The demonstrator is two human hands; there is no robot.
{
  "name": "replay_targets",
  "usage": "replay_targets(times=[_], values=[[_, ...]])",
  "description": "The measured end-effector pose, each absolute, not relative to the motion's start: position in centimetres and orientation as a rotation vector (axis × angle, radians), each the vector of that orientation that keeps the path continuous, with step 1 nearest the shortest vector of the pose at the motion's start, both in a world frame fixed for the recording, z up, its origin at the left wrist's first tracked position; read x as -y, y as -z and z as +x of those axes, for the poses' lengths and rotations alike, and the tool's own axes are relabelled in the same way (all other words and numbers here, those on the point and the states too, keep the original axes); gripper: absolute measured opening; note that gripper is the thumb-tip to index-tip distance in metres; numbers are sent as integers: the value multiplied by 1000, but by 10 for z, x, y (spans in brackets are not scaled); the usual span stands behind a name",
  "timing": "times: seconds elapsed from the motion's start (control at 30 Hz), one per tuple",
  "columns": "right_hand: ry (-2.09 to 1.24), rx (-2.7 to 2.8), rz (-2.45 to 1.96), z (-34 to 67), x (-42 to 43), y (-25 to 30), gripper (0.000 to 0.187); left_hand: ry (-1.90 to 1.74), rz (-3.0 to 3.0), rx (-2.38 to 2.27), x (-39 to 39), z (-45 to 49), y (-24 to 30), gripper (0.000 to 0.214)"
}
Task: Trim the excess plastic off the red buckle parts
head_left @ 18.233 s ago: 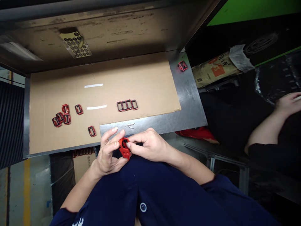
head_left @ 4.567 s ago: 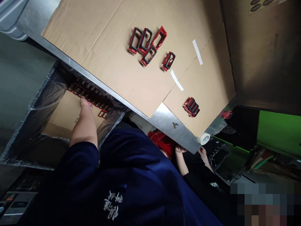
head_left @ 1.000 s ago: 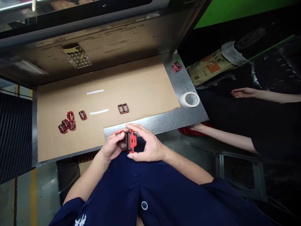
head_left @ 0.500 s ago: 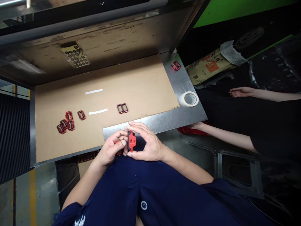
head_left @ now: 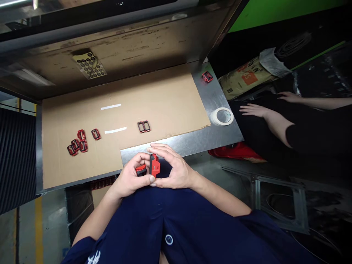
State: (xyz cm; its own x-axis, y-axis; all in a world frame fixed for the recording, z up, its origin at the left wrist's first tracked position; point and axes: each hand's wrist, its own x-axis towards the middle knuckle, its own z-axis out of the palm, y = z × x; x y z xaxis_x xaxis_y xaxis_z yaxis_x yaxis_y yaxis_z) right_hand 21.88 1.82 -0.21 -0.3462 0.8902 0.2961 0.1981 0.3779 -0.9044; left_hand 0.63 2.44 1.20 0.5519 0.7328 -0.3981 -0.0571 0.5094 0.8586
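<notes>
Both my hands meet just in front of the metal table edge point(head_left: 192, 141), above my lap. My right hand point(head_left: 173, 170) is closed around an upright red and black plastic part point(head_left: 154, 165). My left hand point(head_left: 130, 176) is closed on a second red and black frame part point(head_left: 141, 169), pressed against the first. On the cardboard sheet point(head_left: 165, 99) lie two dark frames side by side point(head_left: 143, 126), and a cluster of red frames point(head_left: 77, 144) sits at the left with one more frame point(head_left: 96, 134) beside it.
A roll of white tape point(head_left: 222, 116) lies on the table's right end, and a lone red part point(head_left: 207, 76) at the far right corner. Another person's hands point(head_left: 251, 110) rest on dark material to the right. Two white tape strips point(head_left: 110, 107) are stuck to the cardboard.
The row of dark frames shrank from several to two over the longer span. In the last second my hands turned the red parts slightly, and the other person's hands moved in toward the tape roll.
</notes>
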Motion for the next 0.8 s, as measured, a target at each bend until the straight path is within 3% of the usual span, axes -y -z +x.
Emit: replay_targets(times=[0.1,0.23,0.3,0.8], values=[[-1170,1634,-986,225,-18,0,79,-603,942,-869,-24,6,-18,43],[-1327,1412,-967,230,-16,-3,35,-627,919,-880,-22,4,-22,45],[-1403,1409,-936,230,-16,-6,25,-617,922,-887,-21,3,-22,46],[-1773,1103,-918,220,-20,-2,29,-673,929,-959,-18,6,-15,71]])
